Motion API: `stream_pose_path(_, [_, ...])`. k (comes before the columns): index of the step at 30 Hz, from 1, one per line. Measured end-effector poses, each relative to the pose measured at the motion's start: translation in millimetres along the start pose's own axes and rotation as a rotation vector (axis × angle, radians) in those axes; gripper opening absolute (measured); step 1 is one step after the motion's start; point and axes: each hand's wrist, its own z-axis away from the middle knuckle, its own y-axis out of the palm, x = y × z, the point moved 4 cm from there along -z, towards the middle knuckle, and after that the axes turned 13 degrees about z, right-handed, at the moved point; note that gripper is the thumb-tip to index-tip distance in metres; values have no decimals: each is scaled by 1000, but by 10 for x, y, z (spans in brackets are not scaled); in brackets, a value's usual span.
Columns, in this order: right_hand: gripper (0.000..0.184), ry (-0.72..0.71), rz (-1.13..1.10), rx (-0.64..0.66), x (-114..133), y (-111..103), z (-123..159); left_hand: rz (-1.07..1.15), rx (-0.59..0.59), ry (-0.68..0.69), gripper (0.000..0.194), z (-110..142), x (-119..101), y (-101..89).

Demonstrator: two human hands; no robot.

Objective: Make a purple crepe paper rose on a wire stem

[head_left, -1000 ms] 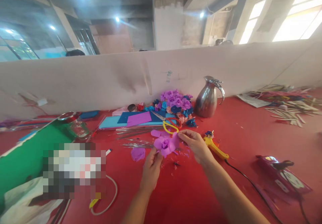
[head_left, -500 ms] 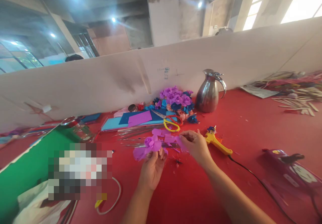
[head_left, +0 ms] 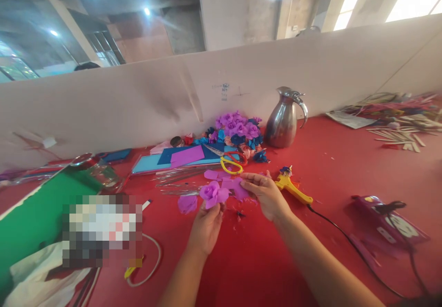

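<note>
My left hand (head_left: 207, 224) pinches a purple paper flower (head_left: 213, 194) from below, its layered petals facing up. Just right of the flower, my right hand (head_left: 267, 195) holds a loose purple paper petal (head_left: 238, 187) between thumb and fingers, close to the bloom's edge. More cut purple petals (head_left: 187, 204) lie on the red table to the left and behind. A yellow glue gun (head_left: 293, 191) rests beyond my right hand, with its cord running toward the front right. Scissors (head_left: 230, 164) with yellow and red handles lie behind the hands, on paper sheets.
Finished purple flowers (head_left: 238, 125) are heaped against the partition (head_left: 145, 109), beside a steel jug (head_left: 282, 120). A purple power strip (head_left: 388, 219) sits at right, wooden sticks (head_left: 400, 136) behind it. At left stand a green box (head_left: 37, 215) and a glass jar (head_left: 103, 173).
My left hand has tilted the flower and brought it a little right. My right hand has moved the petal closer to it. The whole view has shifted slightly.
</note>
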Motion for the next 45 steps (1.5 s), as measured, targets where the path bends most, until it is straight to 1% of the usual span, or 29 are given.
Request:
stream_pose_path(2, [38, -24, 69, -2, -6, -14, -10, -31, 23, 58, 19, -3, -34, 35])
stream_pose_path(4, [30, -72, 186, 1, -8, -25, -23, -102, 49, 98, 18, -3, -55, 60])
stream_pose_path(6, [23, -114, 271, 19, -9, -20, -30, -190, 75, 109, 23, 0, -55, 66])
stream_pose_path(7, [22, -121, 280, 30, -10, -11, -29, -230, 93, 106, 26, 1, -49, 66])
stream_pose_path(9, [23, -108, 223, 41, -14, 13, -18, -281, 129, 100, 28, 5, -36, 65])
stream_pose_path(11, [28, -68, 127, 28, -19, 40, 1, -272, 125, 99, 26, 9, -32, 57])
stream_pose_path(13, [32, -38, 65, 7, -25, 68, 23, -206, 62, 89, 24, 15, -34, 36])
stream_pose_path(15, [36, -27, 49, -18, -30, 92, 44, -126, -30, 59, 25, 24, -27, 11])
stream_pose_path(17, [36, -31, 49, -31, -36, 115, 63, -70, -88, 15, 25, 32, -7, 3])
stream_pose_path(22, [34, -38, 23, -38, -17, 169, 120, -16, -77, -35, 25, 24, 34, 28])
stream_pose_path(27, [31, -52, -22, -11, 57, 220, 196, -24, -148, -26, 26, 15, 35, -7])
stream_pose_path(31, [29, -85, -60, 27, 87, 259, 241, -34, -126, -41, 25, 16, 27, 13])
stream_pose_path(35, [30, -91, -73, 34, 59, 289, 269, -22, -111, -32, 24, 19, 22, 27])
stream_pose_path(40, [31, -73, -105, 66, 26, 340, 299, 3, -39, 5, 26, 13, 5, 75])
stream_pose_path(45, [32, -68, -108, 61, 35, 346, 318, 12, -58, -13, 24, 35, -25, 150])
